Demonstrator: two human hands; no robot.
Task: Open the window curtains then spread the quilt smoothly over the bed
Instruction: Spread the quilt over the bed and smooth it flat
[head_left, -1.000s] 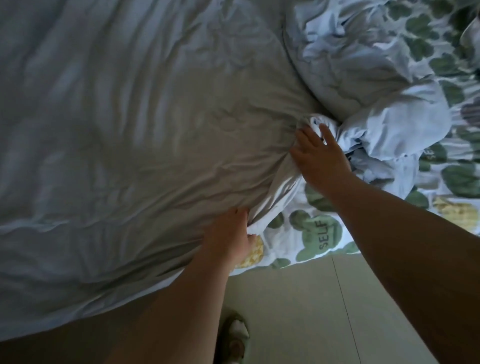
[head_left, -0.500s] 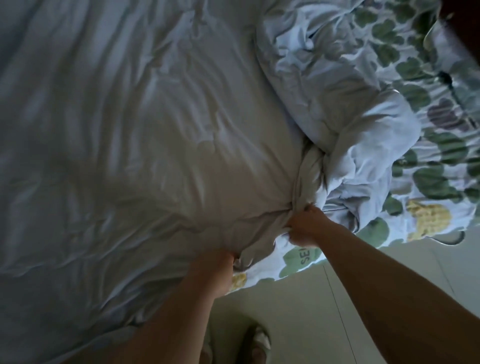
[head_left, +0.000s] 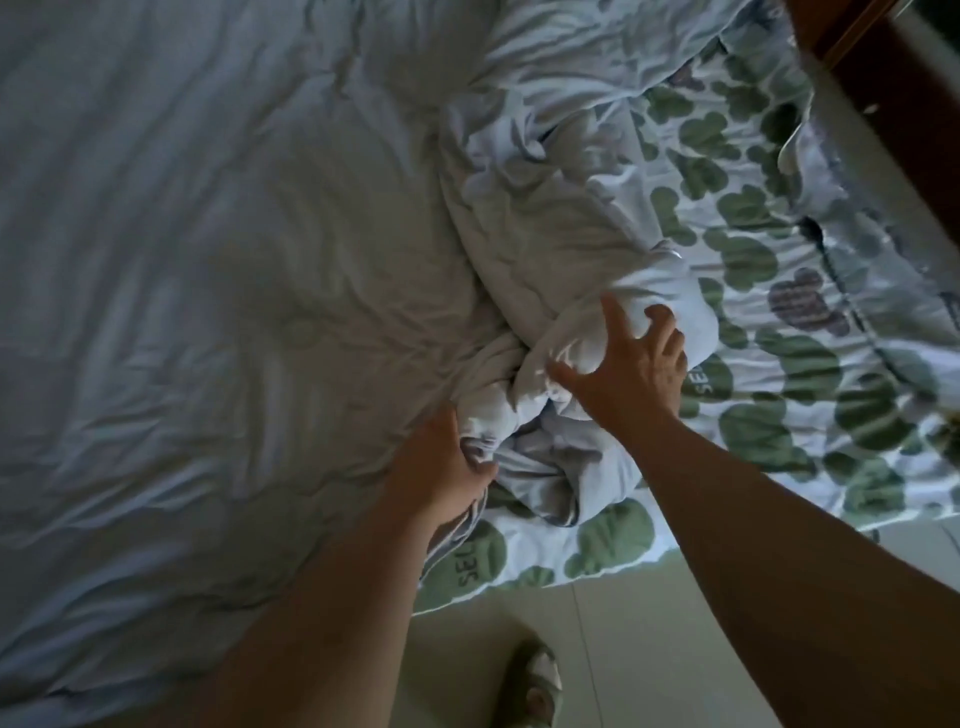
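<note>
Our right hand (head_left: 631, 371) has let go of the fold it pinched and now lies spread on the bunched pale blue-grey quilt (head_left: 218, 291).
The quilt covers the bed's left side, wadded at its right edge on the white sheet with green blotches (head_left: 769, 260). Our left hand (head_left: 441, 465) has its fingers closed on the quilt's edge. Below lie the pale tiled floor (head_left: 639, 634) and a sandalled foot (head_left: 535, 686).

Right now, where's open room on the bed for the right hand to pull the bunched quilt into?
Free: the green leaf-print sheet right of the bunched pale grey quilt, out to the bed edge by the cream floor. Crowded: the wad where the right hand lies spread and the left hand grips.
</note>
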